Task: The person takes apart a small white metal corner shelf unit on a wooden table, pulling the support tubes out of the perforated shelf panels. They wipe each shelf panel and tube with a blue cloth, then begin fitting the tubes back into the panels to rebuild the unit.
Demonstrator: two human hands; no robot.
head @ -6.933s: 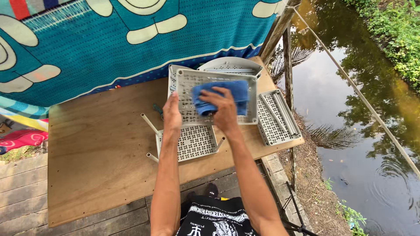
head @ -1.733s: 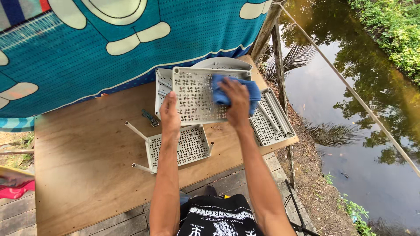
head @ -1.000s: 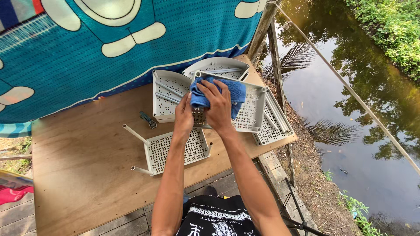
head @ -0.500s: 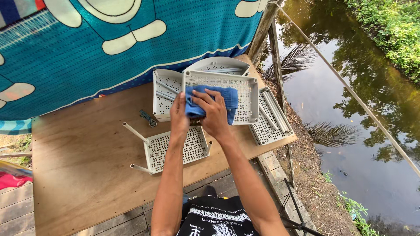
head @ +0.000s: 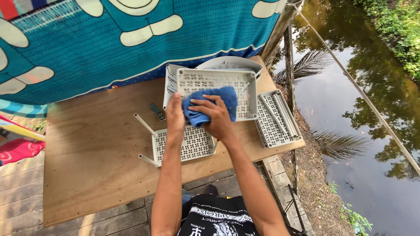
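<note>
A blue cloth [head: 212,106] lies bunched on the perforated floor of a pale grey plastic tray [head: 213,93], just above the middle of the frame. The right hand [head: 217,118] presses down on the cloth with its fingers [head: 202,103] spread over and curled into the fabric, clamped on it. The left hand [head: 175,117] steadies the tray at its near left edge; its fingers are closed on the rim, thumb side toward the cloth.

The step in hand looks like wiping the inside of this tray, the cloth now sitting at the lower left part of its floor. By my judgement the next stroke would call for sweeping the cloth across to the far right corner while the left hand keeps the tray from sliding.

Just below it lies a smaller perforated shelf panel [head: 183,144] with two white tube legs [head: 144,124] sticking out to the left. To the right, near the edge, rests another panel holding loose tubes [head: 278,119]. Behind the tray a further grey piece [head: 229,63] peeks out. All sit on a plywood desk [head: 96,157], backed by a teal patterned cloth [head: 87,43]; water [head: 372,109] fills the right side.
</note>
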